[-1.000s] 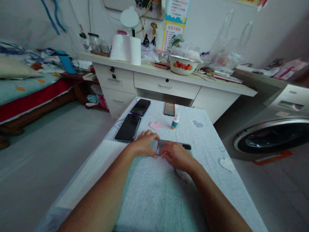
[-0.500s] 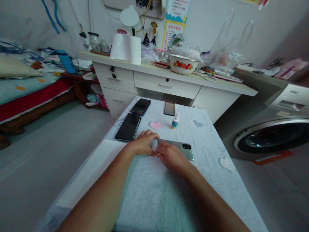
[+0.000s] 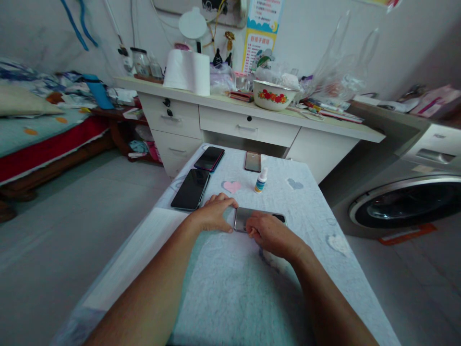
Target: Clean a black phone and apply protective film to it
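Observation:
A silver-grey smartphone (image 3: pixel 241 219) lies back up across the cloth-covered table, its dark camera patch partly behind my right hand. My left hand (image 3: pixel 215 214) rests at the phone's left end, thumb and fingers spread apart around that edge. Over the middle of the phone's back, my right hand (image 3: pixel 269 233) is closed with curled fingers; whatever it may hold is hidden. Just beyond stands a small white spray bottle (image 3: pixel 261 181) with a blue and yellow label.
Left of the hands lie a black-screened phone (image 3: pixel 191 189) and, farther back, another dark phone (image 3: pixel 209 158). A brownish phone or case (image 3: pixel 252 162) sits near the table's far edge. Behind are a white desk (image 3: pixel 230 126) and, to the right, a washing machine (image 3: pixel 406 178).
My right hand has slid rightward along the phone, from its left end to the middle, uncovering the left part of its back. The left hand stays in place.

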Available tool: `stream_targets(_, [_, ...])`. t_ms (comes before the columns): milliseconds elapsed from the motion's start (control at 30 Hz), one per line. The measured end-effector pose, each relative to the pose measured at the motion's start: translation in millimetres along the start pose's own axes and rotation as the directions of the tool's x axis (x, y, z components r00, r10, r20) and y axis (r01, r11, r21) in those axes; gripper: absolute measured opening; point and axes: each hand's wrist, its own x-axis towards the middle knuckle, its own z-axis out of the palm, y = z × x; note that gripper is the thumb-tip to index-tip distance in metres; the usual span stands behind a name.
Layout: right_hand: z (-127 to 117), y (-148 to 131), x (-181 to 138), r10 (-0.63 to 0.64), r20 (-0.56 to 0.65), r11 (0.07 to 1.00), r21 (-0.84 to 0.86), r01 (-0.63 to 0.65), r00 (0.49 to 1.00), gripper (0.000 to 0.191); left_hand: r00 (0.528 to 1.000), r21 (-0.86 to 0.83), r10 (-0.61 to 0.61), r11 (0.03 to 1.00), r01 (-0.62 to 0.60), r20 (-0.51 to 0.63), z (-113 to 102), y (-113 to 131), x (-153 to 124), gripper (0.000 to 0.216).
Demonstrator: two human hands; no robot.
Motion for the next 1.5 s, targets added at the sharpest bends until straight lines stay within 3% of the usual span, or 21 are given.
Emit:
stream_targets(233, [1,-2,0,-0.003,-0.006,1.000,-0.018,0.003,1.000,0.018,1.000,0.001,-0.006,1.000,0.006,0.011,-3,3,-2,0.065])
stream_targets(667, [31,-17,17,-0.047,-0.112,0.999,-0.020,0.045,0.993,0.016,1.000,0.005,0.001,1.000,0.000,-0.014,-2,3,-1,0.049])
stream_targets(1233, [4,5,0,-0.008,-0.072,0.999,0.036,0.010,0.997,0.014,1.000,-0.008,0.014,1.000,-0.014,-0.018,-4,3,-2,0.051])
stream_targets(1500, [17,-2,10,-0.021,-0.126,0.996,0.082,0.032,0.992,0.014,1.000,-0.002,0.012,1.000,-0.012,-0.026,-2,2,-1,0.051])
